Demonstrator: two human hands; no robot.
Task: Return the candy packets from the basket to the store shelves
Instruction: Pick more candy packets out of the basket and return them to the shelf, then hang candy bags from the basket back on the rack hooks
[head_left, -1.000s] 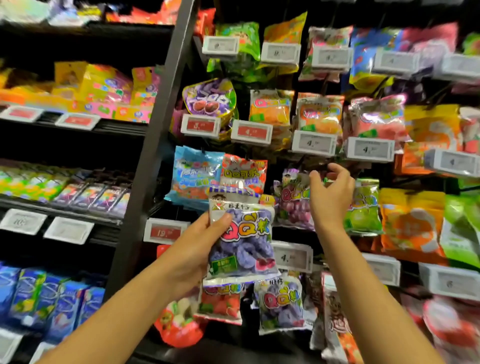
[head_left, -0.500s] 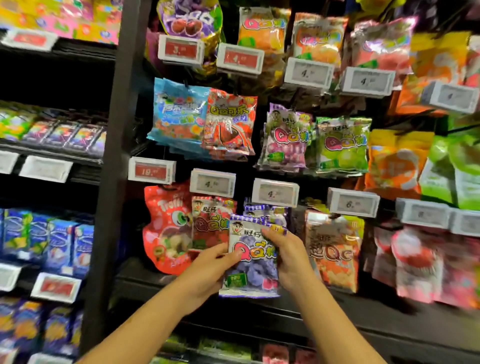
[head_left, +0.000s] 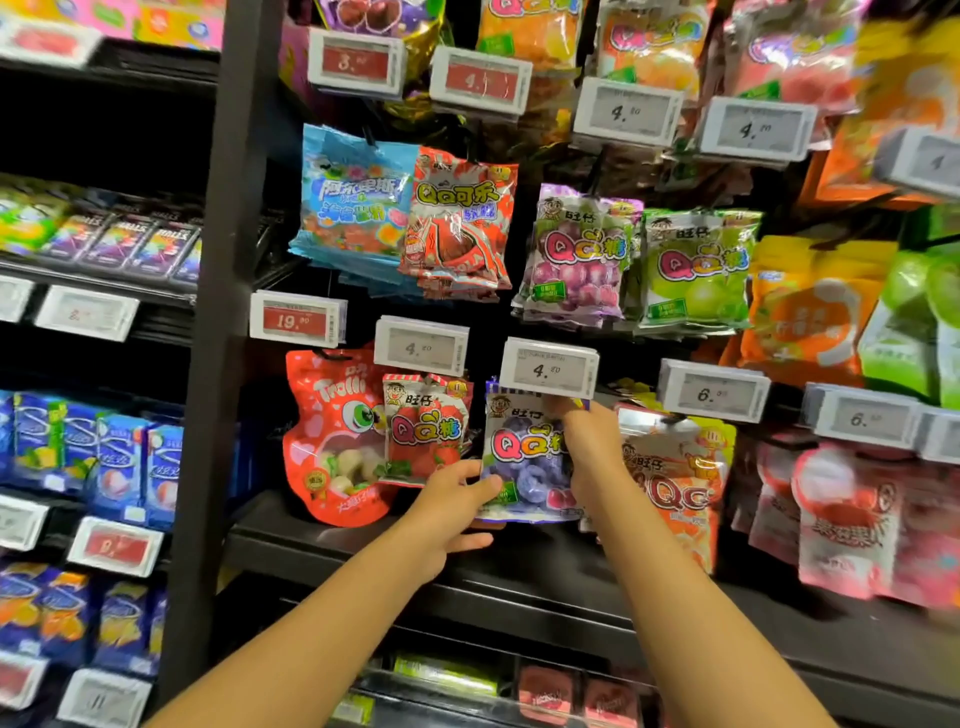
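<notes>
Purple candy packet: blueberry-coloured gummy bag, held upright against the lower peg row of the store shelves, directly beneath a white price tag reading 4.

Left hand: grip closed on the packet's lower left corner, thumb across the front, fingers behind.

Right hand: grip pinching the packet's upper right edge, fingertips just under the price tag.

Adjacent stock, lower row: strawberry packet hanging just left, touching the purple one; red Trolli pouch further left, with a clear window showing round sweets; orange packet just right, partly behind the right forearm.

Upper row: blue bag, red cola packet, grape packet, green packet, each hanging as a stack of several on its peg.

Left bay: flat shelves holding rows of blue boxed sweets.

Below: a dark ledge, with small packs under it, blurred.
</notes>
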